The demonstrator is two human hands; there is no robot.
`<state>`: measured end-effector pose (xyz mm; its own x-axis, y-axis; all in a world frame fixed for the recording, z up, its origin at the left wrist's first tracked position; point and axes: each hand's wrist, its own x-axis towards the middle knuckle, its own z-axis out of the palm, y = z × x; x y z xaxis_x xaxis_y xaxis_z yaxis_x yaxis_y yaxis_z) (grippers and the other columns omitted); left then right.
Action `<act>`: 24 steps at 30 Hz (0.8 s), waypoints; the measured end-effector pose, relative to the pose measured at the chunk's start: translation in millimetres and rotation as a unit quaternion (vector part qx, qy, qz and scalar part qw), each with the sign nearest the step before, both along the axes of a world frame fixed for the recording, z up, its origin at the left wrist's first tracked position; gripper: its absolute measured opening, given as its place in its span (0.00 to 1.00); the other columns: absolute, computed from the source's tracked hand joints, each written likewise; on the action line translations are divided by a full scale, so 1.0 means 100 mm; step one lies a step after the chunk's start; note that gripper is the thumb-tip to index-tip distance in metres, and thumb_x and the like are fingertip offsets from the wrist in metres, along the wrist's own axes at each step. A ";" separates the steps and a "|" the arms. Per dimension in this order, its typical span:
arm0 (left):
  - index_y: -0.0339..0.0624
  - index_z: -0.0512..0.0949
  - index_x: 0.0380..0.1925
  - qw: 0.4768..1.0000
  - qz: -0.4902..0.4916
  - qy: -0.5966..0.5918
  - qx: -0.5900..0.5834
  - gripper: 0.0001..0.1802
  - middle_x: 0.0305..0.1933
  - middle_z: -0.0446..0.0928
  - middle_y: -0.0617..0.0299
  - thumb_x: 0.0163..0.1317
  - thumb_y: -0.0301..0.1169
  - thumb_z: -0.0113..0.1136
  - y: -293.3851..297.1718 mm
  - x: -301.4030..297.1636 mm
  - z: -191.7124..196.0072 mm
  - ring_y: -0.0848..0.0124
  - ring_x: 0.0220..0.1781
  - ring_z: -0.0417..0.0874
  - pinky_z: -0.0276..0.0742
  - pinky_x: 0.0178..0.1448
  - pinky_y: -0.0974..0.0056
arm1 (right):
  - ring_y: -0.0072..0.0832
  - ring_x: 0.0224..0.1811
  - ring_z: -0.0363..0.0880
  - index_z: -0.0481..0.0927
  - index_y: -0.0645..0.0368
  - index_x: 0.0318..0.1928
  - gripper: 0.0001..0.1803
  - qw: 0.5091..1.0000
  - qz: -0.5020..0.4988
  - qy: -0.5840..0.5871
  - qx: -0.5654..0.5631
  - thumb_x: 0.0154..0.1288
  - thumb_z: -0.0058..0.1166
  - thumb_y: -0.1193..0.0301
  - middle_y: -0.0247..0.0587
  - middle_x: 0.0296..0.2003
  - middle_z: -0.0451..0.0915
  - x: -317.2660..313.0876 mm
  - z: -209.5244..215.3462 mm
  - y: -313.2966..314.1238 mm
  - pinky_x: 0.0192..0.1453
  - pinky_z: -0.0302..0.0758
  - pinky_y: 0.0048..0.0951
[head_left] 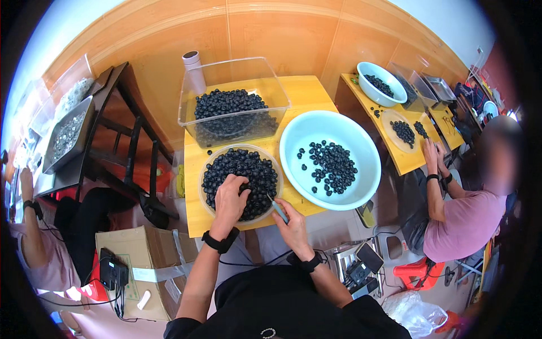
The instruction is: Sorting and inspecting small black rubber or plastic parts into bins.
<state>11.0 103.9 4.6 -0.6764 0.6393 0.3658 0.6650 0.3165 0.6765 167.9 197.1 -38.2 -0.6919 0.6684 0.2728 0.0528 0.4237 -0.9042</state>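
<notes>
A shallow round clear tray (201,195) full of small black round pieces (240,165) lies on the yellow table in front of me. My left hand (230,196) rests over the pieces with curled fingers; its fingertips are down among them, and what they pinch is hidden. In my right hand (293,229), at the tray's right front edge, is a slim tool with a blue-grey handle (279,212), gripped near its front. Its thin metal tip points toward the pieces by my left thumb. Right of the tray stands a light blue basin (361,192) with more black pieces on its bottom.
Behind the tray stands a clear plastic bin (186,121) heaped with black pieces, beside a pale pink bottle (193,72). A cardboard box (155,248) is at lower left. Co-workers sit left and right; the right one (460,223) handles black pieces at another yellow table (407,163).
</notes>
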 end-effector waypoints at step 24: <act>0.34 0.47 0.68 0.684 -0.349 -0.481 0.424 0.53 0.66 0.56 0.32 0.59 0.70 0.31 -0.44 0.17 2.12 0.50 0.62 0.70 0.74 0.58 0.53 | 0.21 0.33 0.75 0.79 0.66 0.46 0.14 0.992 0.006 -0.039 -0.119 0.60 0.58 0.74 0.39 0.31 0.80 0.07 0.20 -0.15 0.39 0.74 0.24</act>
